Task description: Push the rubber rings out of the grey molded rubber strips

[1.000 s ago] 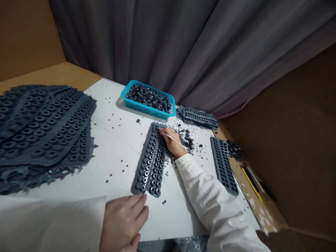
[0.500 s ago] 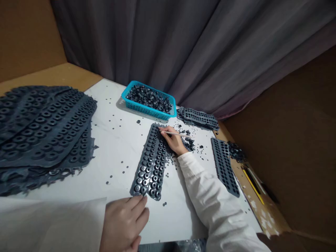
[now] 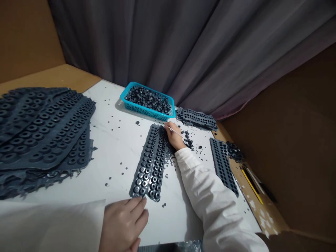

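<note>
A dark grey rubber sheet [image 3: 148, 164] with rows of raised ring-shaped pieces lies lengthwise in front of me on the white tabletop. At its near edge my left hand [image 3: 125, 221] has its fingers curled together, the fingertips on the sheet's edge and the thumb partly hidden below. My right hand [image 3: 174, 135] is closed around a thin pale stick [image 3: 174, 131] at the sheet's far right corner. The fingers hide the stick's front end. Small black rubber pieces [image 3: 188, 141] and tiny discs lie scattered beside the right hand.
A blue basket [image 3: 147, 111] full of black pieces stands at the back. Large stacked ring sheets [image 3: 47, 129] cover the left. Punched sheets [image 3: 198, 118] lie behind on the right, another punched sheet [image 3: 223, 164] nearer. A yellow tool [image 3: 251, 184] lies at the right edge.
My right hand has shifted slightly right and up, to the sheet's far right corner, and the stick now slopes more steeply. My left hand stays at the near edge.
</note>
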`<state>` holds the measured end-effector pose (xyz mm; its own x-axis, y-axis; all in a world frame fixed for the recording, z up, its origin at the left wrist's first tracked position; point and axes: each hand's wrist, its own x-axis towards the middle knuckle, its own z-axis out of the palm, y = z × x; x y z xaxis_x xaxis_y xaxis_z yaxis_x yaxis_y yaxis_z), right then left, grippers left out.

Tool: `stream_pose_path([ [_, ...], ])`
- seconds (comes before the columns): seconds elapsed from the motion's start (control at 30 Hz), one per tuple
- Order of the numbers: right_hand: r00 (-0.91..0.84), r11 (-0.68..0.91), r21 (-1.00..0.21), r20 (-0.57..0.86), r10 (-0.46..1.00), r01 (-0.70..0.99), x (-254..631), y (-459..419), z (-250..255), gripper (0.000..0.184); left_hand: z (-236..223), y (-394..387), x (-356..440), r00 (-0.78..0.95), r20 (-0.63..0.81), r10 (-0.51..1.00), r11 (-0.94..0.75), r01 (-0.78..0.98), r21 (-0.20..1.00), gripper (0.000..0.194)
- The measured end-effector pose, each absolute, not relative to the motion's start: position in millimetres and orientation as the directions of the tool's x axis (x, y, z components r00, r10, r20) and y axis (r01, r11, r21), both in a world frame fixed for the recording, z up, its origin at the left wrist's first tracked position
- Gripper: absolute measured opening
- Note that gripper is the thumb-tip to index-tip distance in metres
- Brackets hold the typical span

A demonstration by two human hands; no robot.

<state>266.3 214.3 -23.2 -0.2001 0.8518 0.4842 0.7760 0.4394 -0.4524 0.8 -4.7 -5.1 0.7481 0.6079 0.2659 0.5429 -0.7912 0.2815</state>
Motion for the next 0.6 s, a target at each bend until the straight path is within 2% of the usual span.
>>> stream_pose_path([
  [0.2,-0.244,0.496,-0.609,0.451,0.858,0.619,267.0,206.5,-26.3,0.020,-6.8,-5.0,1.9,0.739,0.278,0.613,-0.788,0.551,0.274,0.033],
  [0.3,-0.245,0.491,-0.635,0.439,0.865,0.596,265.8,206.0,-29.1,0.021,-6.1,-4.9,2.4,0.741,0.282,0.610,-0.791,0.550,0.266,0.032],
  [0.37,-0.252,0.492,-0.618,0.437,0.863,0.613,265.0,207.1,-29.6,0.021,-5.9,-4.9,2.3,0.741,0.275,0.612,-0.789,0.553,0.266,0.032],
  [0.5,-0.289,0.494,-0.472,0.441,0.849,0.730,264.4,212.2,-28.5,0.019,-6.5,-5.3,1.2,0.739,0.284,0.611,-0.790,0.546,0.279,0.035],
  [0.6,-0.256,0.454,-0.421,0.447,0.857,0.785,265.7,219.6,-27.7,0.019,-8.1,-5.9,1.2,0.725,0.304,0.618,-0.785,0.548,0.287,0.032],
])
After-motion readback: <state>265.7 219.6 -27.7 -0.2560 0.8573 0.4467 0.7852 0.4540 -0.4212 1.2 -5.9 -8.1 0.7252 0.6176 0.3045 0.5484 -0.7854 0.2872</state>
